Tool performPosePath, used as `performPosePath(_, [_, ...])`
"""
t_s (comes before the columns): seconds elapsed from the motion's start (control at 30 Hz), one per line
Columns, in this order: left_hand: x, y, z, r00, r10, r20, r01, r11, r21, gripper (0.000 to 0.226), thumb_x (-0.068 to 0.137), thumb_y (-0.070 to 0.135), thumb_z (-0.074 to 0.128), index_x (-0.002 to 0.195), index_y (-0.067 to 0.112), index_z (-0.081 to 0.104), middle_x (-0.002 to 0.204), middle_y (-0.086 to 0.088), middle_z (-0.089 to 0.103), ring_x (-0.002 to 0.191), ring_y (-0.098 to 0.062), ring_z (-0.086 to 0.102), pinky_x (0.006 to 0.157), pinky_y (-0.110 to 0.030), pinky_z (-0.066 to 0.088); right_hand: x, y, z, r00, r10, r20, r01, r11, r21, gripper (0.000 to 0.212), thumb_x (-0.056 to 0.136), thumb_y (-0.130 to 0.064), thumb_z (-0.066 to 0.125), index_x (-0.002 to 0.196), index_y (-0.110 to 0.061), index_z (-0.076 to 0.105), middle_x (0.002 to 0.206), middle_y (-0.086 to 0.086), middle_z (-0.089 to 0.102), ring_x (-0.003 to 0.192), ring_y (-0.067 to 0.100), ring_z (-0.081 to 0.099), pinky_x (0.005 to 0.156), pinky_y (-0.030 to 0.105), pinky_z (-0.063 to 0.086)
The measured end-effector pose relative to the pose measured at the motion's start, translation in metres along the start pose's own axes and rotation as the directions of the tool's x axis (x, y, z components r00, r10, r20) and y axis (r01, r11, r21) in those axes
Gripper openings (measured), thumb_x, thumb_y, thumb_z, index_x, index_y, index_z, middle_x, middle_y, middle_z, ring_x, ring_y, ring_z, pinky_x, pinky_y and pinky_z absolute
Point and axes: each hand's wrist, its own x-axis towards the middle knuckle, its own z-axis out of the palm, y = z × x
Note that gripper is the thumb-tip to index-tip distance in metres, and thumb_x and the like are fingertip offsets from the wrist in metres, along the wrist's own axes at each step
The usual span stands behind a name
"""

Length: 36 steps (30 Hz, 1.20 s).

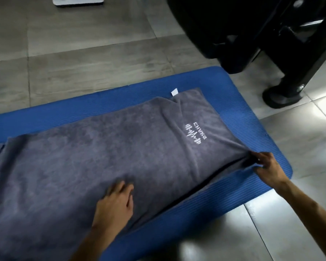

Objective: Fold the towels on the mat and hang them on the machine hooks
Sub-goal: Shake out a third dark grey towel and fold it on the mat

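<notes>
Grey terry towel (87,162) with white embroidered logo (195,135), spread lengthwise over ribbed blue foam mat (233,102) on grey tiled floor (83,44). Left hand (115,204) flat on the cloth near its front edge, fingers spread, gripping nothing. Right hand (267,166) pinched shut on the towel's near right corner, raised slightly off the mat. White label (174,91) at the far corner. Black machine base (282,91) beyond the mat, white scale (77,0) further off

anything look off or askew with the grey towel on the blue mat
Slightly. The grey embroidered towel lies skewed across the blue ribbed foam mat; its far corner has a split fold with a white tag poking out. The right hand pinches the near corner; the left hand presses it flat.
</notes>
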Motion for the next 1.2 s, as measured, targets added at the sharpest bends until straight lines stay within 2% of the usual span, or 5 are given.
performPosePath(0.1, [0.039,-0.001,-0.01,0.971,-0.072,0.226,0.041,0.99,0.137,0.09,0.077,0.053,0.066,0.149,0.043,0.014,0.157,-0.006,0.004,0.142,-0.036,0.019,0.105,-0.054,0.036,-0.005,0.004,0.004,0.996,0.016,0.09,-0.007,0.994,-0.105,0.05,0.074,-0.017,0.066,0.108,-0.054,0.063,0.107,0.017,0.056,0.103,0.039,0.055,0.09,0.044,0.042])
performPosePath(0.23, [0.068,0.004,-0.015,0.892,-0.118,0.436,0.052,0.986,0.161,0.117,0.075,0.058,0.07,0.139,0.048,-0.028,0.148,-0.006,-0.044,0.141,-0.041,-0.027,0.113,-0.061,0.015,0.02,-0.049,0.005,1.0,-0.017,-0.019,0.013,0.983,-0.183,0.04,0.08,-0.016,0.07,0.12,-0.019,0.065,0.123,0.016,0.052,0.11,0.041,0.05,0.097,0.047,0.04])
performPosePath(0.57, [0.075,0.008,-0.02,0.836,-0.132,0.533,0.003,0.972,0.237,0.13,0.07,0.056,0.074,0.136,0.038,-0.036,0.146,-0.013,-0.044,0.139,-0.047,-0.026,0.109,-0.064,0.021,0.198,-0.2,0.022,0.998,0.0,0.067,-0.011,0.986,0.164,0.016,0.073,-0.02,0.074,0.084,-0.032,0.07,0.134,-0.002,0.056,0.13,0.023,0.048,0.11,0.038,0.039])
performPosePath(0.8, [0.076,0.004,-0.021,0.821,-0.122,0.558,0.007,0.979,0.204,0.131,0.069,0.056,0.076,0.128,0.04,-0.04,0.145,-0.01,-0.047,0.138,-0.046,-0.029,0.11,-0.065,0.019,0.218,-0.204,0.008,0.993,-0.012,0.117,0.006,0.999,0.051,0.052,0.085,-0.007,0.061,0.136,-0.009,0.052,0.147,0.013,0.041,0.134,0.031,0.041,0.11,0.033,0.035])
performPosePath(1.2, [0.07,-0.004,-0.013,0.864,-0.088,0.496,0.04,0.993,0.107,0.131,0.066,0.055,0.078,0.13,0.052,-0.036,0.138,-0.001,-0.056,0.135,-0.041,-0.037,0.111,-0.066,0.011,-0.04,-0.098,0.105,0.95,-0.302,-0.081,0.286,0.944,-0.163,0.06,0.095,-0.044,0.033,0.151,-0.023,0.027,0.159,0.007,0.025,0.144,0.033,0.027,0.114,0.05,0.029])
